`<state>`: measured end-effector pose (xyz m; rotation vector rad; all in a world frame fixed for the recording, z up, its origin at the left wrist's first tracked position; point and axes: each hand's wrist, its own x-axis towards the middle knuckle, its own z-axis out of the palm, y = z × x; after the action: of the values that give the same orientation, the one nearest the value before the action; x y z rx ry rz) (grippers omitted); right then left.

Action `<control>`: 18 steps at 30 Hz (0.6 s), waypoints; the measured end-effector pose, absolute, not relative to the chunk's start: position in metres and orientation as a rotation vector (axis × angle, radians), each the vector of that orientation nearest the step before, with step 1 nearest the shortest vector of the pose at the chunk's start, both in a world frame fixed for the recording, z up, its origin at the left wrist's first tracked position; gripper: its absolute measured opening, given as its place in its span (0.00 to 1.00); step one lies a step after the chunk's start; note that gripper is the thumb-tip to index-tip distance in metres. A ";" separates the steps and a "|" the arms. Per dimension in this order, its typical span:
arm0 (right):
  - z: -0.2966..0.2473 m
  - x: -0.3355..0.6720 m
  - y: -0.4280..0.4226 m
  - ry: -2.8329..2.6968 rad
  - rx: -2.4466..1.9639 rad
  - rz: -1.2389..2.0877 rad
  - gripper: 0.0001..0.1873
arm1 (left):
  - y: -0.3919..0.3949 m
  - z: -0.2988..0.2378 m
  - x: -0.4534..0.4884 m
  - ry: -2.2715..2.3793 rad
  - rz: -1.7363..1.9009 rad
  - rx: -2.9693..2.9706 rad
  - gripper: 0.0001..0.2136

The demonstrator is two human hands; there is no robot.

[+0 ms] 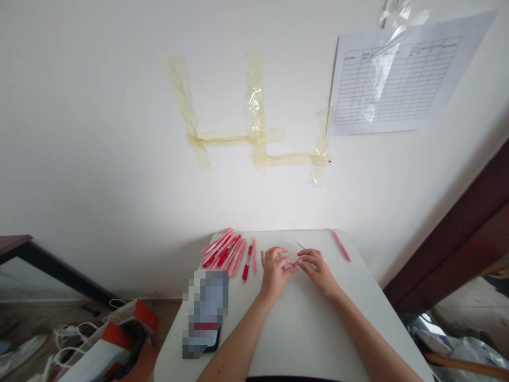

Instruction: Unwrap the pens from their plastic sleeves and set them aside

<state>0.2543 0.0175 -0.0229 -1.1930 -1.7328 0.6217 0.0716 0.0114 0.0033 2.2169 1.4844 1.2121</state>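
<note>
Pinkish red shows at the small piece [295, 263] caught where the fingertips of both hands meet. The left hand [273, 273] and right hand [320, 270] are curled, thumbs and forefingers nearly closed on it, the other fingers loosely bent. Its long axis seems to run across, from one pinch to the other, rising slightly rightward; which end is the tip I cannot tell. Gripping from both sides probably keeps so slight a thing steady.

Just beyond the right fingers, a thin white rod [301, 245] slants toward them, its lower part hidden. Left of the fingers, a pale pink pen barrel [254, 255] points away toward the wall, beside a red-grip pen [247, 260] lying nearly parallel. Farther left, a heap of pink and red pens [225, 252] fans out diagonally, perhaps kept within easy reach. Well right of the fingers, one pink pen [342, 246] lies alone, angled, probably set apart from the heap on purpose. Behind everything, the white wall [222, 196] rises.
</note>
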 end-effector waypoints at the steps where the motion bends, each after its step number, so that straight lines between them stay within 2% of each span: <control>1: -0.023 0.254 0.017 -1.731 -1.194 0.623 0.17 | 0.011 0.003 0.072 1.482 1.214 2.217 0.04; 18: -0.017 0.252 0.015 -1.721 -1.192 0.793 0.20 | 0.014 -0.001 0.069 1.450 1.267 2.240 0.05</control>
<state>0.2523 0.0154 -0.0168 -1.1921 -1.7210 0.7929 0.0688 0.0143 -0.0006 2.2404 1.4496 1.2669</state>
